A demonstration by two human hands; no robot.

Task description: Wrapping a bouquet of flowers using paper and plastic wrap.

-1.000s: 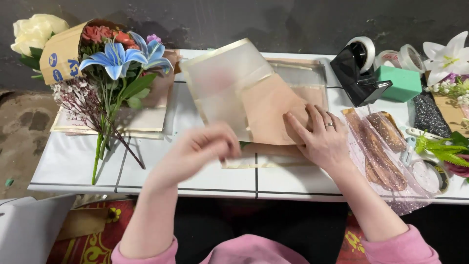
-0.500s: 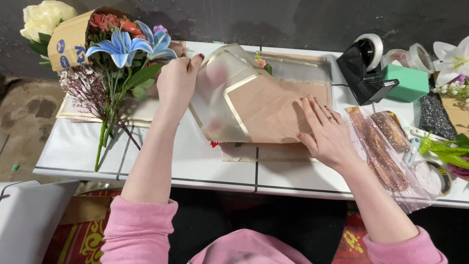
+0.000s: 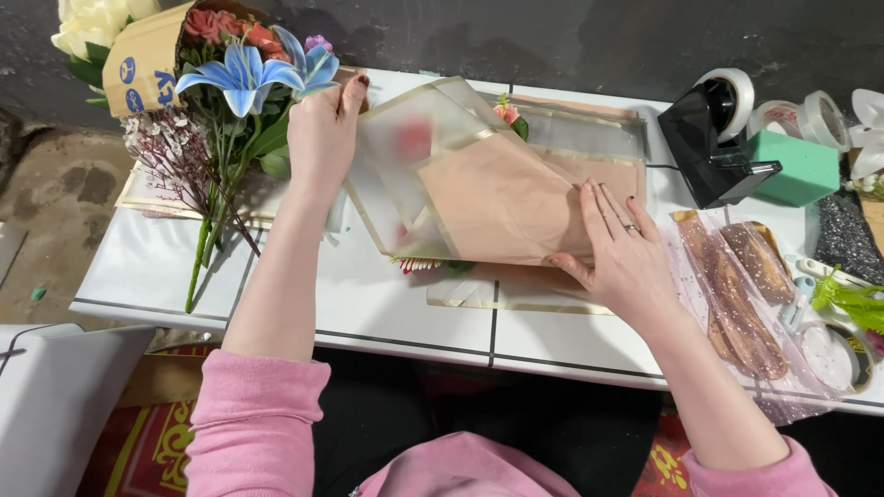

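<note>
Frosted wrapping sheet [image 3: 419, 156] mid-fold over tan paper [image 3: 502, 198], middle of the white worktop [image 3: 157, 267]

Looks light, floppy and probably slick, so I'd say edges and corners are the spots to grab. Left hand [image 3: 322, 133] reaches far, fingers pinched on the sheet's lifted far-left edge beside the bouquet [image 3: 230, 83]; right hand [image 3: 622, 253] lies flat, fingers spread, pressing the paper down.

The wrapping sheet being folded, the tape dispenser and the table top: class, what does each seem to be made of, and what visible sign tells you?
Wrapping sheet: seemingly frosted translucent plastic film with a gold edge; colours blur through it.
Tape dispenser: probably moulded black plastic, smooth with a slight sheen.
Table top: likely glossy white tile or laminate; dark seam lines cross it.
</note>
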